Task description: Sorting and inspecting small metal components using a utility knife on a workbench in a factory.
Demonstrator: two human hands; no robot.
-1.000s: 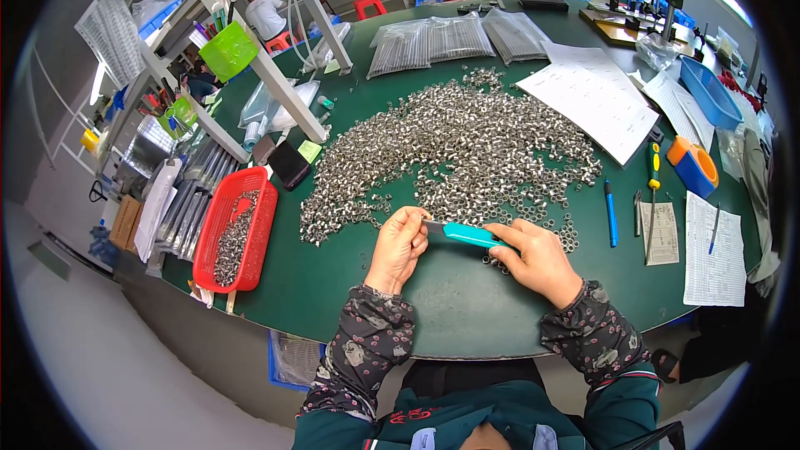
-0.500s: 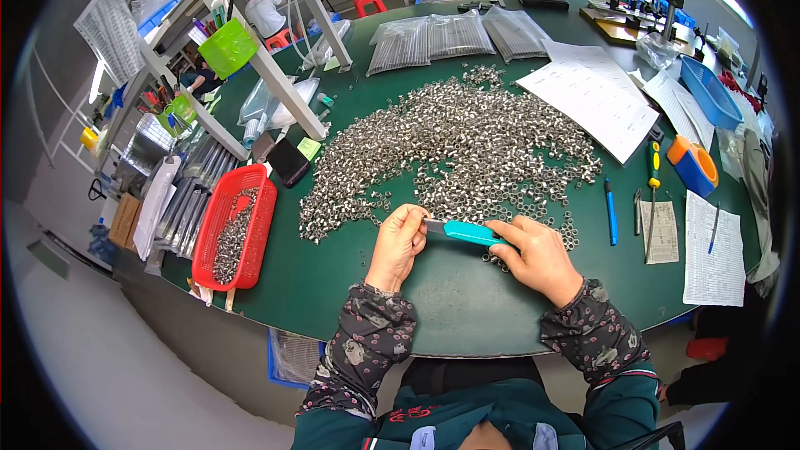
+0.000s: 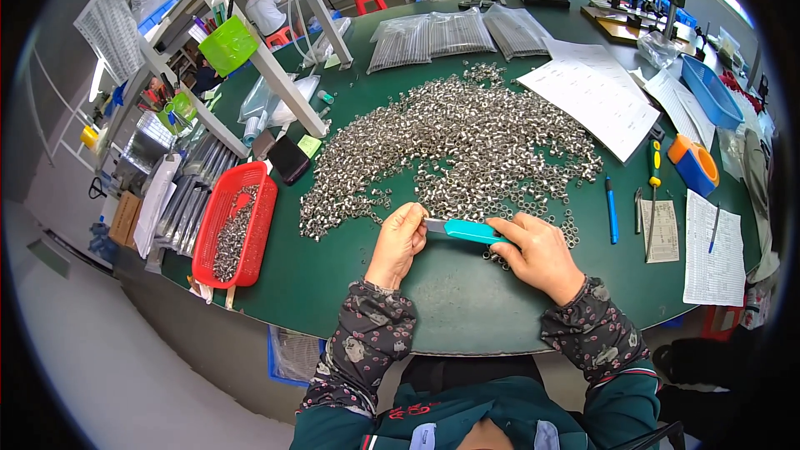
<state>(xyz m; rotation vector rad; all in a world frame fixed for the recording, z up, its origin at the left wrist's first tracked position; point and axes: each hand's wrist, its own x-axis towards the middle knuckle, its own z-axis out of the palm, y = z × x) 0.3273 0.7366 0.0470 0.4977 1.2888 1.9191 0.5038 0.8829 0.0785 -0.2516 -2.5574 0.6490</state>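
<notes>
My right hand (image 3: 537, 255) is closed around a teal utility knife (image 3: 473, 232), its blade pointing left. Opposite it, my left hand (image 3: 398, 242) is closed in a pinch at the blade's tip. What the left fingers hold is mostly hidden; a small dark bit shows by the blade, too small to name. Just beyond both hands spreads a wide heap of small metal rings (image 3: 467, 137) on the green table (image 3: 475, 308). A few loose rings lie beside and partly behind the right hand.
A red basket (image 3: 265, 225) with more rings stands at the left, near a dark phone (image 3: 288, 160). At the right lie a blue pen (image 3: 612, 212), a screwdriver (image 3: 654, 165), an orange-and-blue tape dispenser (image 3: 693, 167) and papers (image 3: 596, 104). Bagged rods (image 3: 429, 40) lie at the back.
My hands and the knife stay almost where they were. At the lower right edge, a dark-clothed person's legs have shifted, and more of a red stool shows there.
</notes>
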